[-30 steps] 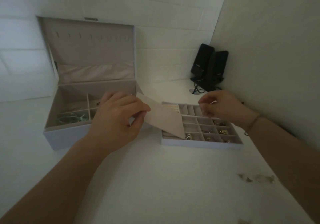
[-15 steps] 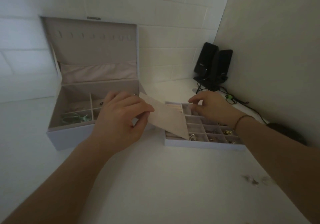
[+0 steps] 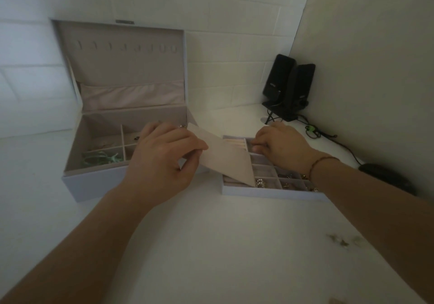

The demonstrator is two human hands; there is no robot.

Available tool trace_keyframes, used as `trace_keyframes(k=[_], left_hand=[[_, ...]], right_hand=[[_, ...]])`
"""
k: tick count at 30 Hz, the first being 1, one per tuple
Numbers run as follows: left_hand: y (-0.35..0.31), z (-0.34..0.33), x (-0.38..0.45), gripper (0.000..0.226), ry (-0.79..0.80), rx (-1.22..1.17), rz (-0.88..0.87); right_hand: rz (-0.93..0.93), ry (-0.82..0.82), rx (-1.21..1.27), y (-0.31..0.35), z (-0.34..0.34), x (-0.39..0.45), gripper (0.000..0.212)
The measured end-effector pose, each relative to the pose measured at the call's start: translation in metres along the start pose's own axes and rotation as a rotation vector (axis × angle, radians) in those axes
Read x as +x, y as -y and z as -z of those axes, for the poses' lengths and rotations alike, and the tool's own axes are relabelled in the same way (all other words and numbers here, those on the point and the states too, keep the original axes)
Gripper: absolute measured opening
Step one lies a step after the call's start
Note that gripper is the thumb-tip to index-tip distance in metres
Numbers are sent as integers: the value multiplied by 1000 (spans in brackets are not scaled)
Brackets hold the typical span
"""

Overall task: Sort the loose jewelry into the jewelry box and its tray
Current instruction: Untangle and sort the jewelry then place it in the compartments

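Two bare hands work over a white tabletop (image 3: 211, 245). Toward its left side, against the back wall, stands the pale lilac jewelry box (image 3: 98, 179) with its padded lid raised; a tangle of mint-green cord jewelry (image 3: 101, 158) lies in the front left compartment, and a small dark piece (image 3: 137, 137) sits in a rear compartment. The left hand (image 3: 162, 160), over the box's right front corner, grasps a flat beige fabric flap (image 3: 225, 158) between thumb and curled fingers, holding it tilted above the left part of the tray. Just right of the box rests the shallow lilac divided tray (image 3: 270, 192), where a cluster of pearl-like beads (image 3: 260, 182) and small gold-toned pieces (image 3: 287, 181) lie in the front cells. The right hand (image 3: 281, 146), a thin brown bracelet (image 3: 317, 163) on its wrist, reaches into the tray's back cells with fingers bent down; whether they pinch anything cannot be told. At the back right corner stand two black speakers (image 3: 288, 87) with trailing cables. Near the front right edge lie blurred loose jewelry pieces (image 3: 340, 241).
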State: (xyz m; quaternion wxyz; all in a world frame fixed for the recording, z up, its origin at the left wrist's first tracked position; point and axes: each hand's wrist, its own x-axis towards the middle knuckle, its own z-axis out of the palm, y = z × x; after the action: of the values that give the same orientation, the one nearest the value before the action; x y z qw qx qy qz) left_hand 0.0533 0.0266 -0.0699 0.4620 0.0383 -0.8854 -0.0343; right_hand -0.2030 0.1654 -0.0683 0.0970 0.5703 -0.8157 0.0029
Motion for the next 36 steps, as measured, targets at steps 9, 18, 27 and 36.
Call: trace_keyframes(k=[9, 18, 27, 36], left_hand=[[-1, 1, -1, 13, 27, 4, 11], [-1, 0, -1, 12, 30, 6, 19], [0, -2, -1, 12, 14, 7, -4], [-2, -1, 0, 12, -1, 6, -23]], right_hand=[[204, 20, 427, 85, 70, -104, 29], [803, 275, 413, 133, 42, -161, 18], [337, 92, 431, 80, 22, -138, 16], [-135, -147, 860, 36, 60, -96, 12]])
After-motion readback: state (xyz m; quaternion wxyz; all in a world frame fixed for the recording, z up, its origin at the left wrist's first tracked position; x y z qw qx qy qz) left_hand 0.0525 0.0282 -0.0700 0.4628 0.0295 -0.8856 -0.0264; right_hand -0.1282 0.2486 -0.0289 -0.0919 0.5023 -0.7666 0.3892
